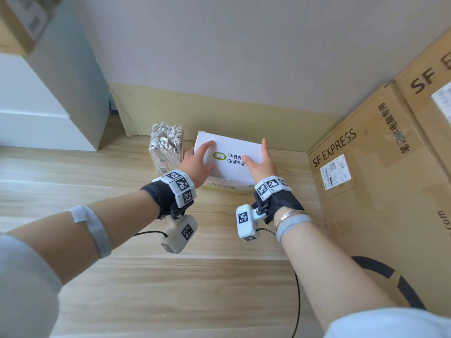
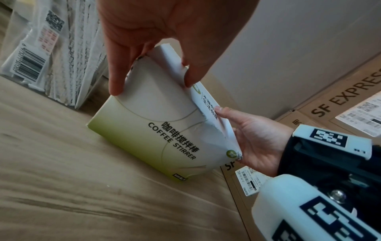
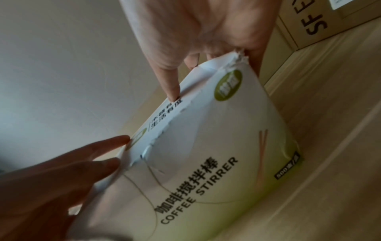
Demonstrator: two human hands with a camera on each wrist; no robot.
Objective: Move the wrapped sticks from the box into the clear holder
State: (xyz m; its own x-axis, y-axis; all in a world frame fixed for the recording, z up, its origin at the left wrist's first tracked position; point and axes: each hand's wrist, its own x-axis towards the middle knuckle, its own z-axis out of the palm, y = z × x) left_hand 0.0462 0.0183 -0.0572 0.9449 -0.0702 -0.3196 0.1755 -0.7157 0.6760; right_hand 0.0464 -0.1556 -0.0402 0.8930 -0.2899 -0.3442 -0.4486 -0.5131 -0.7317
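The box (image 1: 228, 157) sits at the centre of the head view on the wooden surface (image 1: 146, 276), just right of the clear holder (image 1: 167, 150), which is already packed with wrapped sticks (image 1: 166, 139). The left hand (image 1: 199, 162) and right hand (image 1: 262, 164) lie on the box's opposite ends, fingers nearly straight, gripping nothing. The torn lid flap looks closed, so lifting it cleanly along the tear while steadying the base would probably work best. Large cardboard cartons (image 1: 380, 191) fill the right of the frame; a pale wall (image 1: 244, 57) runs across the top.
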